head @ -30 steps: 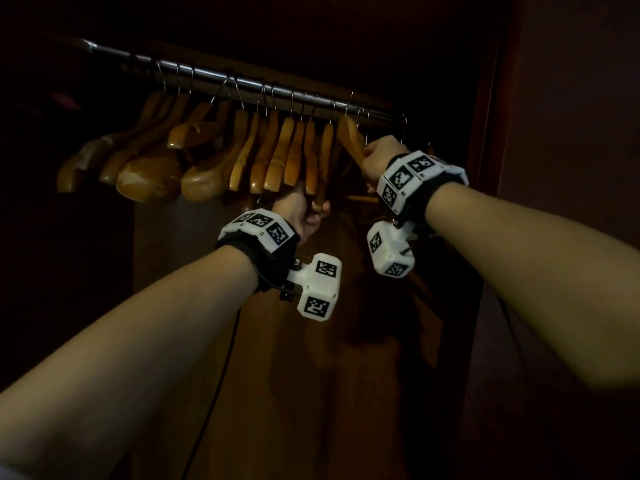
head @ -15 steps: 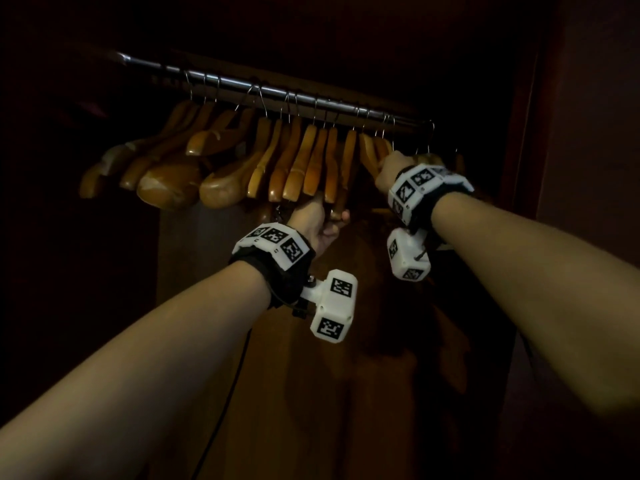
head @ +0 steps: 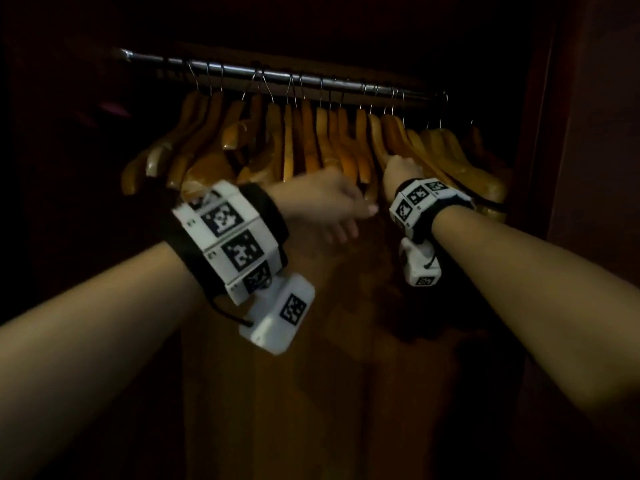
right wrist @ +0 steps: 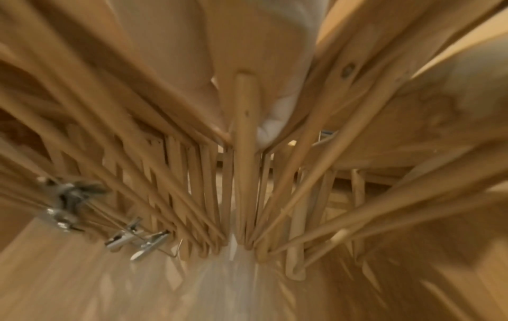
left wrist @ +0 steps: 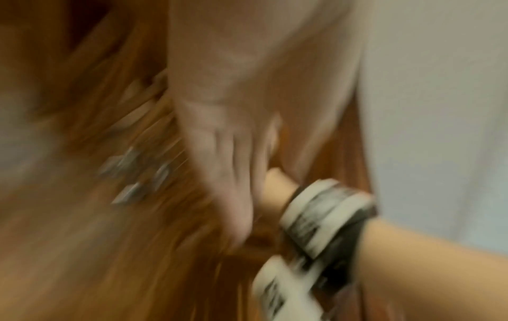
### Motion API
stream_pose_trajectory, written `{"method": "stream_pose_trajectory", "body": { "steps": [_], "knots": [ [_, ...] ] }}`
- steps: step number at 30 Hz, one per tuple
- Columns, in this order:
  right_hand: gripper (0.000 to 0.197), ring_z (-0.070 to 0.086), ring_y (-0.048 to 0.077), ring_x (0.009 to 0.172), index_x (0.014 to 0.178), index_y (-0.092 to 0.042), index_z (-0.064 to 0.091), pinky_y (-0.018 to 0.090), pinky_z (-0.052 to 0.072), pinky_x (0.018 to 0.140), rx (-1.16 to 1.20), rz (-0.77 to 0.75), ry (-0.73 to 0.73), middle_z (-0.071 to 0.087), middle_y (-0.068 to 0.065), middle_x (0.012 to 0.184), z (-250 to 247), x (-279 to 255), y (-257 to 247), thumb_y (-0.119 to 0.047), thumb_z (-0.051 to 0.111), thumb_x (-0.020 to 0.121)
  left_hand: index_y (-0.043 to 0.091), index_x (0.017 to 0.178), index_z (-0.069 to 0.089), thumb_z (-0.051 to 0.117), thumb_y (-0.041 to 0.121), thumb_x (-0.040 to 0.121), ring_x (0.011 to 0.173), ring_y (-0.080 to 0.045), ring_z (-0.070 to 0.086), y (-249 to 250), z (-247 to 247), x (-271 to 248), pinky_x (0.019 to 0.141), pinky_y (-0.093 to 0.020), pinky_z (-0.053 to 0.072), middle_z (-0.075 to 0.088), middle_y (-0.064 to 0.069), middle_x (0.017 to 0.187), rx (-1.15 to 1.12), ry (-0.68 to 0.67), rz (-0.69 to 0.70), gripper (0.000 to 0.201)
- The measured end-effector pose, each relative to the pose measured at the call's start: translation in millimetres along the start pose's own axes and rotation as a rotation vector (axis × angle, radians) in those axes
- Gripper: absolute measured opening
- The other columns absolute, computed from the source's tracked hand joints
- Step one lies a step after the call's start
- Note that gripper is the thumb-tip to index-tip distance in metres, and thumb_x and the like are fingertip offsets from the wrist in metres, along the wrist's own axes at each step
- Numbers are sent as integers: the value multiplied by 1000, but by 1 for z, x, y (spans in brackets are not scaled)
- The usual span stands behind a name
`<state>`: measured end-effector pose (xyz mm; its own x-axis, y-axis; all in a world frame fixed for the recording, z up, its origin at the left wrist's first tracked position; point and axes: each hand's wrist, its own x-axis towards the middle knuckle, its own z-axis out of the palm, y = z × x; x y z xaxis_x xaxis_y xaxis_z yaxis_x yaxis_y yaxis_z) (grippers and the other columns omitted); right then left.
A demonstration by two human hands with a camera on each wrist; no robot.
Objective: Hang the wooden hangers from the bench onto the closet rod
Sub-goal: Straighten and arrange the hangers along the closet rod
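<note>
Several wooden hangers hang by wire hooks from the metal closet rod. My right hand reaches into the right part of the row. In the right wrist view its thumb and fingers close around one wooden hanger, with other hangers fanned out on both sides. My left hand hovers just below the middle of the row, fingers loose and empty, touching nothing. The left wrist view is blurred and shows the left hand with straight fingers beside the right wrist band.
The closet's dark side wall stands close on the right of the rod's end. A wooden back panel fills the space below the hangers. Some hangers on the left carry metal clips. The closet interior is very dim.
My left hand has let go of the hanger bottom it held and pulled back toward me. My right hand has sunk lower among the hangers on the right.
</note>
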<state>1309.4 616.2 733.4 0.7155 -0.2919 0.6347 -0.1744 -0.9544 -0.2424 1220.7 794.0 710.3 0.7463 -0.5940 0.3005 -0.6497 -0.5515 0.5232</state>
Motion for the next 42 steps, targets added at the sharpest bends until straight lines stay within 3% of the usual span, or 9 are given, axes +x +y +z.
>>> {"method": "stream_pose_trajectory", "body": {
  "steps": [6, 8, 11, 14, 18, 21, 26, 33, 42],
  "knots": [
    [44, 55, 38, 112, 139, -12, 39, 41, 43, 86, 13, -97, -52, 55, 22, 124, -5, -2, 4, -4, 36, 96, 22, 120, 56, 48, 42, 94, 94, -10, 55, 16, -34, 10, 77, -23, 46, 60, 2, 110, 463, 619, 189, 33],
    [48, 57, 36, 110, 142, -15, 34, 40, 45, 85, 6, -103, -30, 58, 20, 122, -2, -3, 4, -4, 41, 96, 24, 132, 47, 44, 50, 93, 118, -23, 49, 2, -33, 24, 96, -40, 44, 53, -6, 129, 657, 560, 78, 47],
    [54, 57, 35, 110, 145, -18, 26, 40, 46, 85, 1, -99, -19, 57, 19, 121, 3, -6, 5, -5, 43, 95, 32, 144, 29, 25, 63, 92, 141, -32, 17, -22, -23, 37, 111, -55, 20, 30, -7, 151, 878, 459, -53, 61],
    [57, 54, 37, 113, 146, -19, 24, 42, 45, 88, 31, -82, -27, 54, 20, 124, 5, -5, 9, -5, 43, 94, 38, 146, 19, 12, 64, 92, 142, -32, 19, -34, -16, 40, 110, -55, 25, 21, -5, 155, 973, 448, -59, 60],
    [35, 53, 35, 115, 134, -10, 44, 37, 41, 89, 262, -65, 73, 55, 19, 125, 1, -9, 13, -16, 32, 102, 38, 144, 22, 8, 67, 89, 141, -32, 21, -35, -17, 39, 107, -55, 29, 17, -5, 156, 1003, 421, -79, 63],
    [41, 52, 32, 116, 128, -6, 50, 35, 40, 93, 486, -46, 176, 57, 15, 123, -5, -19, 11, -28, 25, 104, 34, 144, 25, 5, 70, 87, 140, -31, 24, -38, -15, 38, 103, -54, 33, 20, -6, 155, 1037, 474, -54, 70],
    [41, 50, 19, 116, 129, -17, 51, 24, 37, 86, 587, -185, 310, 51, 6, 126, -22, -27, -13, -38, 32, 100, 32, 145, 20, 6, 77, 81, 140, -29, 26, -48, -18, 38, 100, -51, 37, 20, -5, 155, 1079, 540, -19, 80],
    [50, 47, 29, 122, 138, -16, 39, 33, 46, 91, 110, -144, 2, 33, 13, 146, -36, -25, -39, -20, 54, 91, 27, 138, 32, 25, 76, 82, 140, -28, 27, -57, -22, 35, 100, -50, 38, 20, -6, 155, 1121, 557, -3, 76],
    [43, 46, 31, 121, 135, -20, 44, 39, 38, 97, -236, -171, 62, 51, 12, 129, -34, -30, -41, -19, 51, 93, 26, 135, 35, 25, 76, 81, 139, -28, 29, -66, -29, 32, 97, -47, 41, 22, -5, 155, 1136, 580, 27, 74]
  ]
}}
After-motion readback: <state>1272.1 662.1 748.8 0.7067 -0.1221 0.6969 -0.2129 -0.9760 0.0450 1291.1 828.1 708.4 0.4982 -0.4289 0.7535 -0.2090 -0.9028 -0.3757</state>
